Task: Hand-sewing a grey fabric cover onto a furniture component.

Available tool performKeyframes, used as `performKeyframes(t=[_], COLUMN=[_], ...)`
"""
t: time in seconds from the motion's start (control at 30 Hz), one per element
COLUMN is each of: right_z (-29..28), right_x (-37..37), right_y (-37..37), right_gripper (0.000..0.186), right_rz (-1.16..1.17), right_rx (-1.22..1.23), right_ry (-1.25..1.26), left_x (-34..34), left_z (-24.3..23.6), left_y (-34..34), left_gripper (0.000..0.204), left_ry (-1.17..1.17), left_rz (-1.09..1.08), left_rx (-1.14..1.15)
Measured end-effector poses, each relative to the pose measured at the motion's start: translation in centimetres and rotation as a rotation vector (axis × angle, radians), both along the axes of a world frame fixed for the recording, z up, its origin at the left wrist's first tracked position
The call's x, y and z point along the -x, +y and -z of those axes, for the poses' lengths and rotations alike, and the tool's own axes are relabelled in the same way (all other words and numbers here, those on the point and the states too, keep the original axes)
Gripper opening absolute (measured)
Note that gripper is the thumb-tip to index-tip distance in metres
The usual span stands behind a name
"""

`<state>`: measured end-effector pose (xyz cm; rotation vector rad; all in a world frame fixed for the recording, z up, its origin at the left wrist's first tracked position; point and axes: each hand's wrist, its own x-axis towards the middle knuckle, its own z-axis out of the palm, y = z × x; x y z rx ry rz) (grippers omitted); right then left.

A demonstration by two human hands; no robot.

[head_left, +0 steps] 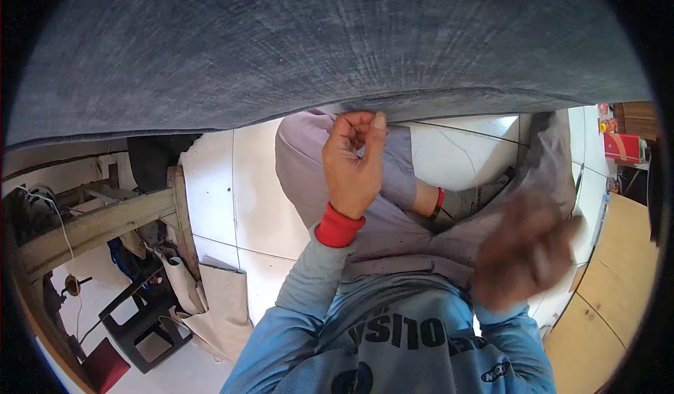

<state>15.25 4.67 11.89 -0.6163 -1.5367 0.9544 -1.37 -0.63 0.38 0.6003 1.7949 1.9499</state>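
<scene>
A large dark grey upholstered piece fills the far part of the view, its fabric lightly puckered toward the near edge. My left hand, below a red cuff, pinches at the loose edge of this fabric with thumb and fingers together. Whether anything small sits in that pinch is hidden. My right hand is off to the right above my thigh, away from the fabric. Motion smears its fingers, so any held item cannot be made out.
I sit on white floor tiles, legs folded. A wooden frame stands at left, near a black plastic stool and beige sheet material. Yellowish boards lie at right, with a red box beyond.
</scene>
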Motion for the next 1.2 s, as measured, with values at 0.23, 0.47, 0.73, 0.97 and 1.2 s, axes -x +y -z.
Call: performKeyframes(t=[0.23,0.47,0.73,0.97,1.2], right_z=[9.7,11.6,9.3,7.9,8.1], right_x=[7.4,8.7,5.6,4.1,1.1], right_y=[2.9,2.4,1.0,0.0,-1.5], right_gripper=[0.018,0.018,0.017,0.015,0.021], right_rz=[-0.093,-0.033,0.075,-0.042,-0.099], right_rx=[-0.021,-0.16,-0.011,0.114,0.057], right_ry=[-0.188,-0.203,0.042,-0.028,-0.133], left_x=[-0.4,-1.2,-1.8,-1.7,-1.5], left_z=[-0.9,-2.1,-2.4,-1.9,-2.7], left_y=[1.1,1.7,3.1,2.3,2.0], left_gripper=[0.016,0.018,0.028,0.03,0.028], left_ry=[-0.335,-0.545,-0.695,-0.697,-0.878], left_rz=[-0.082,0.01,-0.014,0.047,0.1], left_rx=[-0.097,-0.258,-0.186,-0.178,-0.313])
